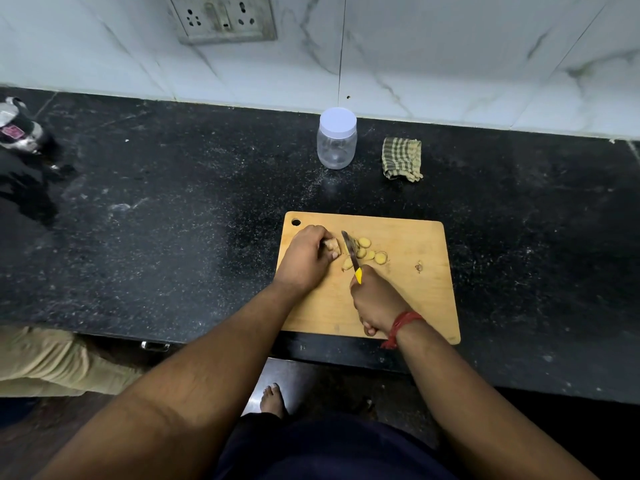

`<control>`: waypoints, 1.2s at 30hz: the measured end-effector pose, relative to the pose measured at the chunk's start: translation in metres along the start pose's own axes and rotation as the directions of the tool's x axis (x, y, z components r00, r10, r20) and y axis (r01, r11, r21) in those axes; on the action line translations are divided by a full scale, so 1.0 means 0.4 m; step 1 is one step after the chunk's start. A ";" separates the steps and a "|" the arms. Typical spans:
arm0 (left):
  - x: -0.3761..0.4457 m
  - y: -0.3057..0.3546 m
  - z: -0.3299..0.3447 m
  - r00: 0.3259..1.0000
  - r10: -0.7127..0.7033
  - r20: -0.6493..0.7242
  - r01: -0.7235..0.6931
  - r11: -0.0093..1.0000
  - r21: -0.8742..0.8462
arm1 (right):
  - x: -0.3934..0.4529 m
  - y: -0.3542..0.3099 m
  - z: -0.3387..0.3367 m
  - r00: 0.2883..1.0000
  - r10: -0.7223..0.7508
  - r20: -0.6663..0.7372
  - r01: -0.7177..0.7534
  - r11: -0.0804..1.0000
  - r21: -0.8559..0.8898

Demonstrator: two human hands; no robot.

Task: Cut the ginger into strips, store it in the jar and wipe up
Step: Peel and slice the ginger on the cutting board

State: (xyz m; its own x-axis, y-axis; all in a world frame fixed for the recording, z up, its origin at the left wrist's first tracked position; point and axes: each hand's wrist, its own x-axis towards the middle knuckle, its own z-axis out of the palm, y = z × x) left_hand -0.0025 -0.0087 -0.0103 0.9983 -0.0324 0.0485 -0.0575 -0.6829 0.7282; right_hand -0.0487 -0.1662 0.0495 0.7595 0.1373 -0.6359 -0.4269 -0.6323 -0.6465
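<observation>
Ginger point(331, 244) — under left fingers point(320, 233)

No text, label, brand or number can be read anywhere here

The light is soft, dim and cool, with no hard highlights. The marble wall point(450, 57) toward twelve o'clock is the brightest area, evenly lit. The black counter point(173, 202) carries a hazy pale sheen running from the centre toward nine o'clock. Shadows are faint and diffuse. Wide-angle distortion bows the counter's edges toward three and nine o'clock. Near nine o'clock a dark object point(20, 133) is smeared and blurred. The centre is fairly sharp, slightly soft throughout.
</observation>
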 end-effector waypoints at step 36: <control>0.001 -0.010 0.001 0.993 0.099 -0.057 -0.098 0.995 0.023 | 0.031 -0.083 0.009 0.999 -0.015 -0.033 0.003 0.948 -0.317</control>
State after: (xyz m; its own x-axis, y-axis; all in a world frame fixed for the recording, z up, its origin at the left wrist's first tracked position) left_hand -0.0018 -0.0064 -0.0135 0.9856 -0.0580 0.1590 -0.1543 -0.6933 0.7040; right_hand -0.0269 -0.1409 0.0616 0.7816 0.1211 -0.6119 -0.2466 -0.8410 -0.4815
